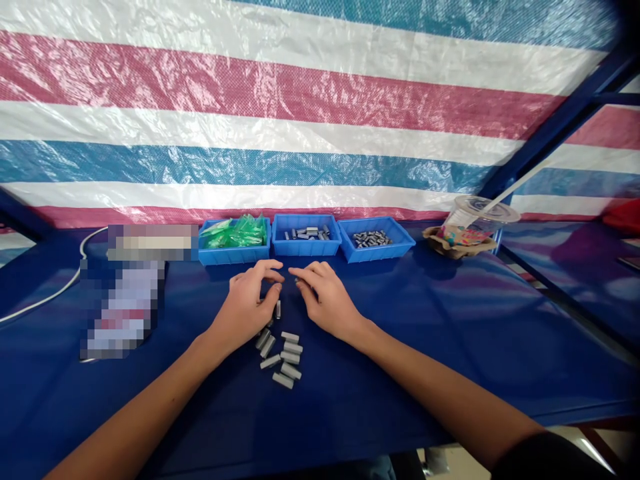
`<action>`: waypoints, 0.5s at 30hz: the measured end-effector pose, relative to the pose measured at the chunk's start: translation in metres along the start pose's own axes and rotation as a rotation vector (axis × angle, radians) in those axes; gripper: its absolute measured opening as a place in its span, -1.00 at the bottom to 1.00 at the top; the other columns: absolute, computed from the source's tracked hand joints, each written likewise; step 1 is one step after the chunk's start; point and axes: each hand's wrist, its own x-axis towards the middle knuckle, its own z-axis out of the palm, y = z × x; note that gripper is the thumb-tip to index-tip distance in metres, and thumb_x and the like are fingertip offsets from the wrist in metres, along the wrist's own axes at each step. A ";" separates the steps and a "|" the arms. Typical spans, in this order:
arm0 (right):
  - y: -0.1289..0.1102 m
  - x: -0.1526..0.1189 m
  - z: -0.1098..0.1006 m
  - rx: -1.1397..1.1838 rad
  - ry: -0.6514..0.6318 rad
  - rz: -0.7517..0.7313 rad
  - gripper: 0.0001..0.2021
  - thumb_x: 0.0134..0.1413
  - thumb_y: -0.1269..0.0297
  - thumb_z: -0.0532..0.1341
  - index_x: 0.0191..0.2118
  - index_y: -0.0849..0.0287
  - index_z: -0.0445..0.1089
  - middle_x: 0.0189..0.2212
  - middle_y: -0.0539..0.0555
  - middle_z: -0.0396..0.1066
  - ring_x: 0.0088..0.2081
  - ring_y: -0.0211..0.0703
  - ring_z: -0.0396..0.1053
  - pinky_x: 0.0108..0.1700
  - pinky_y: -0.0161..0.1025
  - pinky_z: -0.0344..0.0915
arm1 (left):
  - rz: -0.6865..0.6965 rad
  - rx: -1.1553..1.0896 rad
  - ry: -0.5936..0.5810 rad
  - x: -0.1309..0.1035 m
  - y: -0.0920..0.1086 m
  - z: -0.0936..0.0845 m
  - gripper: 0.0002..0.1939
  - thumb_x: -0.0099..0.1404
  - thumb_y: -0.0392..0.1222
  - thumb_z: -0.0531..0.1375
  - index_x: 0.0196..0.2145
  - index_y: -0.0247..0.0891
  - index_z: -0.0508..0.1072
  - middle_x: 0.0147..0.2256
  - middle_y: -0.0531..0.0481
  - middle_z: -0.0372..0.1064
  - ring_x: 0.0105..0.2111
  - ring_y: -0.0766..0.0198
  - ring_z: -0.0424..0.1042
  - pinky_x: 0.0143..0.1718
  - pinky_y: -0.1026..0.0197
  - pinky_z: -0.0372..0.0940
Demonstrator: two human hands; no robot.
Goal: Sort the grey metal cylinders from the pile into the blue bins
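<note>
My left hand (pixel 253 297) hovers low over the blue table, its thumb and forefinger curved and apart with nothing visible between them. Just under its thumb is a short grey metal rod (pixel 279 309). Across from it, the fingers of my right hand (pixel 327 297) are drawn together in a pinch; a tiny dark bit shows at the tips, too small to name. Several more short metal rods (pixel 291 348) lie loosely grouped in front of my hands, some partly hidden by the left one.
Behind my hands stand three blue bins: one with green plastic bags (pixel 245 232), a middle bin (pixel 306 248) of metal rods, and a right bin (pixel 380 252) of smaller metal pieces. A plastic cup (pixel 480 212) with a straw sits by a cardboard tray (pixel 457 247). A white cable (pixel 65 285) runs at left.
</note>
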 end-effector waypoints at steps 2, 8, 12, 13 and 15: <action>-0.003 0.002 -0.002 0.258 0.085 0.130 -0.80 0.17 0.39 0.04 -0.21 0.18 0.41 -0.35 0.09 0.35 -0.30 -0.16 0.29 -0.28 -0.21 0.23 | 0.025 0.012 0.004 -0.001 0.001 0.002 -0.69 0.27 -0.18 0.07 -0.02 -0.16 0.23 -0.18 -0.01 0.43 -0.17 0.17 0.40 -0.18 0.11 0.23; -0.017 0.003 -0.001 0.892 0.144 0.495 -0.83 -0.02 0.19 0.25 -0.41 0.16 0.30 -0.53 -0.05 0.36 -0.47 -0.28 0.33 -0.39 -0.29 0.27 | 0.183 0.126 0.077 -0.007 0.006 0.009 -0.72 0.22 -0.11 0.17 -0.11 -0.17 0.31 -0.22 -0.01 0.43 -0.18 0.14 0.39 -0.13 0.07 0.20; -0.022 0.000 0.002 0.975 0.138 0.547 -0.80 -0.02 0.19 0.26 -0.39 0.14 0.24 -0.50 -0.04 0.39 -0.44 -0.26 0.39 -0.33 -0.26 0.35 | 0.178 0.124 0.182 -0.007 0.006 0.007 -0.86 0.28 -0.14 0.12 -0.23 -0.19 0.40 -0.31 0.01 0.48 -0.27 0.20 0.42 -0.20 0.15 0.23; -0.021 -0.001 0.002 0.939 0.125 0.513 -0.81 0.00 0.20 0.24 -0.35 0.13 0.23 -0.48 -0.04 0.39 -0.42 -0.25 0.40 -0.33 -0.25 0.36 | 0.156 0.097 0.188 -0.006 0.005 0.007 -0.85 0.30 -0.14 0.10 -0.23 -0.19 0.42 -0.31 0.01 0.49 -0.27 0.21 0.42 -0.20 0.17 0.24; -0.019 -0.002 0.000 0.753 0.093 0.354 -0.85 0.04 0.27 0.20 -0.26 0.12 0.23 -0.41 -0.02 0.39 -0.37 -0.24 0.40 -0.30 -0.24 0.36 | 0.096 0.020 0.172 -0.005 0.006 0.004 -0.82 0.31 -0.14 0.08 -0.21 -0.20 0.43 -0.30 0.02 0.50 -0.29 0.24 0.45 -0.23 0.22 0.26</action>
